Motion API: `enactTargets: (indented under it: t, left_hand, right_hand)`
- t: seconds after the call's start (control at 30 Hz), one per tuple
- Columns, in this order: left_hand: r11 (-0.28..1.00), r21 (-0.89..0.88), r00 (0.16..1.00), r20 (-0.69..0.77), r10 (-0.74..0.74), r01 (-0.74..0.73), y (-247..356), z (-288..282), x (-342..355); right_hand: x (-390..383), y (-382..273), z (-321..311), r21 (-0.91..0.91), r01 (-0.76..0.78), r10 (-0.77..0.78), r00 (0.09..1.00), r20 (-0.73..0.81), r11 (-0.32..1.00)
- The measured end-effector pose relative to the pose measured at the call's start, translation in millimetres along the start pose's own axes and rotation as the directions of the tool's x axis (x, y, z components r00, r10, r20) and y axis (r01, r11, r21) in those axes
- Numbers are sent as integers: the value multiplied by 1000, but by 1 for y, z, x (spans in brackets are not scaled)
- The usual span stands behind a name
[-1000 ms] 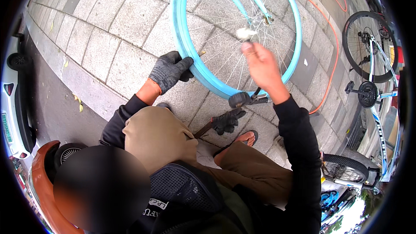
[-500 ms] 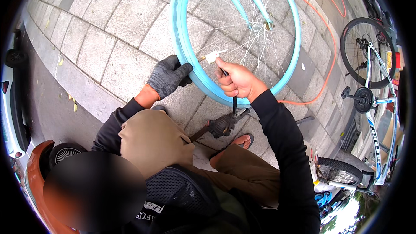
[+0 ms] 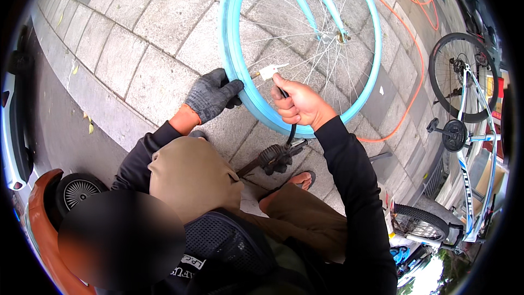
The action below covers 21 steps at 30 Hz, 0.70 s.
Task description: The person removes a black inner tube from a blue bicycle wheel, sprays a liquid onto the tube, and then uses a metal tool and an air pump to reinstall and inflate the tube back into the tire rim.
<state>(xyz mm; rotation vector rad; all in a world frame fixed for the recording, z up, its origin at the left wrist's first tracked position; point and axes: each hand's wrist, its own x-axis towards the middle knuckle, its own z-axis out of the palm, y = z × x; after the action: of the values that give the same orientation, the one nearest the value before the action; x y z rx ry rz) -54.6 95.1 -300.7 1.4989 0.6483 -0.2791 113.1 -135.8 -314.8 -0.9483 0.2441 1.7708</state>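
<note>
A light blue bicycle wheel stands in front of me, its tyre and rim the same colour. My left hand, in a grey knitted glove, grips the tyre at its near left side. Just inside the rim, a white pump head with its lever sits at the brass-coloured valve. My bare right hand is closed around the black pump hose right by that head. Below, the hose runs down to a dark, glove-shaped thing beside a brown bar; what lies under it is hidden.
An orange hose curves over the paving on the right. Beyond it a white and blue bicycle rests with its black wheels. A kerb and road lie left, with a parked car and an orange vehicle part.
Both hands keep their holds on the tyre and the hose. The view has shifted slightly, and the dark glove-shaped thing sits a little farther left and looks turned.
</note>
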Motion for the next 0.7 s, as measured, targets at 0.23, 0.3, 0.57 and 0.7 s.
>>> enactTargets:
  t: [0.23, 0.3, 0.57, 0.7]
  left_hand:
    - [999, 45, 1000, 27, 9, -10, 2, -1, -5]
    - [999, 52, 1000, 27, 4, -5, 2, -2, -4]
    - [1000, 13, 1000, 24, -9, 9, 1, -2, -4]
    - [1000, -13, 1000, 16, -11, 11, 4, 0, -7]
  right_hand:
    - [-4, -26, 9, -335, -132, 40, 963, -267, 933]
    - [-4, -17, 24, -557, -13, -302, 830, -469, 830]
    - [5, 13, 39, -890, -64, -777, 462, -427, 451]
    - [-5, 7, 52, -904, 39, -782, 519, -345, 425]
